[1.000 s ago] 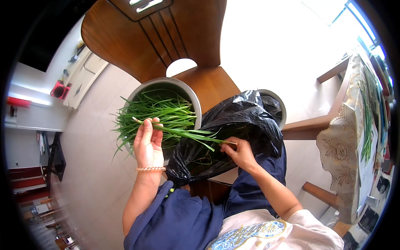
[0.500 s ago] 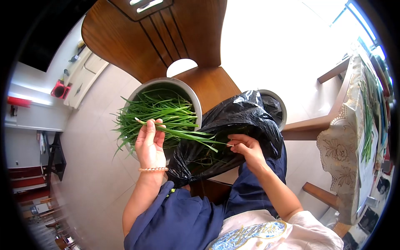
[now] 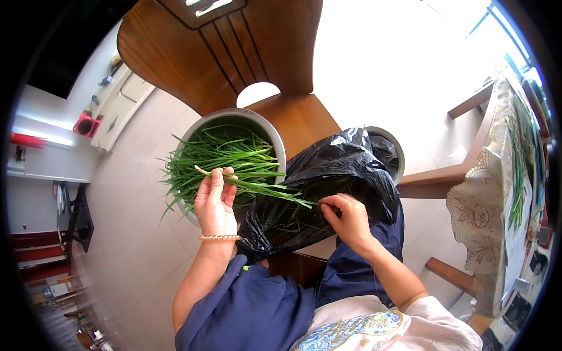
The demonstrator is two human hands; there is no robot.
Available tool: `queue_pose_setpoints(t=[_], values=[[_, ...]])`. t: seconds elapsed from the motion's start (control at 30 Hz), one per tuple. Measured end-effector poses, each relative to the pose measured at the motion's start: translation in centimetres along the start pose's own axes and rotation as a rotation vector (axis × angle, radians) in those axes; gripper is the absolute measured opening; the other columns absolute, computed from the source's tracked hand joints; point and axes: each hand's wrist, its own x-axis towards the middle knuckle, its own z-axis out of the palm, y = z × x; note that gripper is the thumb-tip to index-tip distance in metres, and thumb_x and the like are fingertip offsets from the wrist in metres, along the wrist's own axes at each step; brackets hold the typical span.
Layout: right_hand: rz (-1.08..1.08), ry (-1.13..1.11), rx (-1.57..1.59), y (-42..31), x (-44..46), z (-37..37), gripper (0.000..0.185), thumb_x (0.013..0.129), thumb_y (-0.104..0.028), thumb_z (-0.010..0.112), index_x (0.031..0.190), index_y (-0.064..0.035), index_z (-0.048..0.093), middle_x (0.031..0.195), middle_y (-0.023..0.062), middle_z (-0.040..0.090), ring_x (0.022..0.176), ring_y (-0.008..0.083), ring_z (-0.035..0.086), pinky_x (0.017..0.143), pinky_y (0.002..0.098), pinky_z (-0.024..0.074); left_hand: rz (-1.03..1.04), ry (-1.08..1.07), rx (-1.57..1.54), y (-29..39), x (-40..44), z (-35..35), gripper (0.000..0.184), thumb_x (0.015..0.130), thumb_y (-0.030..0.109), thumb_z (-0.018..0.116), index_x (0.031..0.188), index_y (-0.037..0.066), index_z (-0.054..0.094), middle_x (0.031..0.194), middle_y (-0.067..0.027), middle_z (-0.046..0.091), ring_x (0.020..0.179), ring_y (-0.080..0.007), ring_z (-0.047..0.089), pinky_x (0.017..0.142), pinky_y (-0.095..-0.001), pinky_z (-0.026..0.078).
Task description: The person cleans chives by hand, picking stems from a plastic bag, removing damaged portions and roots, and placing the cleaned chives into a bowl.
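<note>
Between your two hands, in the head view, lies the small bunch of green stalks (image 3: 269, 188), and your left hand (image 3: 216, 206) has it, thumb and fingers closed around it near the pale end (image 3: 201, 170). That end pokes out past your left fingertips on the side away from your right hand (image 3: 349, 219). From your left fingers the long axis slants across and a little back toward you, the leaves fanning slightly as they near your right fingertips. Your left hand is nearer the pale end; your right is nearer the leaf tips. Your right thumb and forefinger are drawn close together just beside those tips, but you can't tell from here whether they pinch anything, or whether they touch a leaf. Beyond and under your left fingers sits the metal basin (image 3: 279, 143), with the loose heap of long green leaves (image 3: 213, 151) in it, some hanging over the rim on the left. Below your right fingertips gapes the black plastic bag (image 3: 328, 153), its mouth spread beneath the bunch's leafy end.
</note>
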Motion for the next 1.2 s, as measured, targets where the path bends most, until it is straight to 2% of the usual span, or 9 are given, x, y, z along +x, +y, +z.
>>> queue_pose_setpoints(t=[0.17, 0.27, 0.33, 0.57, 0.6, 0.7, 0.9, 1.1, 1.2], values=[[0.12, 0.07, 0.098, 1.4, 0.0, 1.5, 0.009, 0.078, -0.007, 0.059, 0.084, -0.0009, 0.061, 0.071, 0.009, 0.061, 0.061, 0.017, 0.057, 0.057, 0.0282, 0.0452, -0.004, 0.017, -0.005, -0.1, -0.3, 0.5, 0.011, 0.088, 0.02, 0.059, 0.092, 0.011, 0.06, 0.092, -0.0033, 0.065, 0.081, -0.0083, 0.059, 0.07, -0.0196, 0.047], [0.536, 0.148, 0.704, 3.6, 0.9, 1.9, 0.015, 0.08, -0.007, 0.051, 0.088, 0.003, 0.059, 0.071, 0.0045, 0.06, 0.065, 0.0103, 0.055, 0.057, 0.0232, 0.0437, 0.039, -0.013, -0.03, 1.0, -0.3, 0.2, 0.013, 0.088, 0.021, 0.058, 0.094, 0.01, 0.06, 0.094, -0.0038, 0.064, 0.082, -0.0089, 0.059, 0.071, -0.0192, 0.047], [0.413, 0.103, 0.589, 4.2, 0.9, 1.7, 0.019, 0.079, -0.008, 0.053, 0.093, 0.0031, 0.059, 0.073, 0.007, 0.062, 0.065, 0.0122, 0.058, 0.059, 0.0239, 0.0452, 0.136, -0.053, -0.07, 2.5, -0.3, 0.1, 0.015, 0.088, 0.02, 0.057, 0.097, 0.008, 0.06, 0.096, -0.0052, 0.063, 0.082, -0.0108, 0.06, 0.073, -0.0191, 0.049], [0.221, -0.013, -0.283, 4.9, 1.1, 1.6, 0.017, 0.074, -0.008, 0.061, 0.09, -0.0017, 0.06, 0.078, 0.0115, 0.063, 0.072, 0.0304, 0.061, 0.066, 0.0393, 0.0479, 1.063, 0.04, 0.216, 11.4, -1.6, 0.9, 0.017, 0.09, 0.013, 0.053, 0.099, -0.002, 0.057, 0.096, -0.0113, 0.063, 0.086, -0.0148, 0.061, 0.078, -0.024, 0.05], [0.22, -0.011, -0.281, 5.0, 1.1, 1.6, 0.017, 0.074, -0.008, 0.061, 0.09, -0.0017, 0.06, 0.078, 0.0115, 0.063, 0.072, 0.0304, 0.061, 0.066, 0.0393, 0.0479, 1.066, 0.039, 0.217, 11.5, -1.5, 1.0, 0.017, 0.09, 0.013, 0.053, 0.099, -0.002, 0.057, 0.096, -0.0113, 0.063, 0.086, -0.0148, 0.061, 0.078, -0.024, 0.05], [0.003, 0.025, -0.374, 5.4, 1.0, 1.9, 0.018, 0.072, -0.011, 0.064, 0.089, -0.0048, 0.06, 0.078, 0.0113, 0.06, 0.078, 0.032, 0.059, 0.068, 0.0408, 0.0473, 1.456, 0.091, 0.79, 10.7, -1.0, 1.8, 0.013, 0.084, 0.004, 0.061, 0.096, 0.0, 0.061, 0.09, -0.0115, 0.065, 0.081, -0.0189, 0.063, 0.073, -0.0272, 0.05], [-0.171, -0.088, -0.354, 3.4, -0.1, 1.9, 0.025, 0.074, -0.011, 0.063, 0.098, -0.0064, 0.057, 0.088, 0.0132, 0.057, 0.079, 0.0328, 0.058, 0.068, 0.04, 0.0484, 1.19, -0.19, 1.547, 3.9, 0.5, 2.1, 0.04, 0.07, 0.013, 0.071, 0.108, 0.004, 0.059, 0.103, -0.0085, 0.061, 0.093, -0.025, 0.058, 0.079, -0.0317, 0.048], [-0.252, -0.474, -0.374, 3.8, -1.4, 1.8, 0.015, 0.078, -0.017, 0.06, 0.087, -0.0046, 0.058, 0.077, 0.0116, 0.06, 0.064, 0.03, 0.061, 0.057, 0.039, 0.0487, 1.032, -1.093, 1.394, -2.1, -3.0, 2.2, 0.033, 0.068, 0.019, 0.068, 0.097, 0.005, 0.059, 0.091, -0.0067, 0.059, 0.088, -0.0226, 0.057, 0.077, -0.0321, 0.047], [-0.287, -0.527, -0.429, 3.8, -1.8, 1.5, 0.012, 0.078, -0.018, 0.059, 0.08, -0.0056, 0.059, 0.068, 0.0107, 0.06, 0.061, 0.0287, 0.061, 0.054, 0.0383, 0.0479, 1.002, -1.28, 1.496, -5.3, -3.4, 1.0, 0.026, 0.067, 0.021, 0.067, 0.086, 0.006, 0.057, 0.08, -0.0042, 0.056, 0.078, -0.0196, 0.055, 0.073, -0.0298, 0.047]])
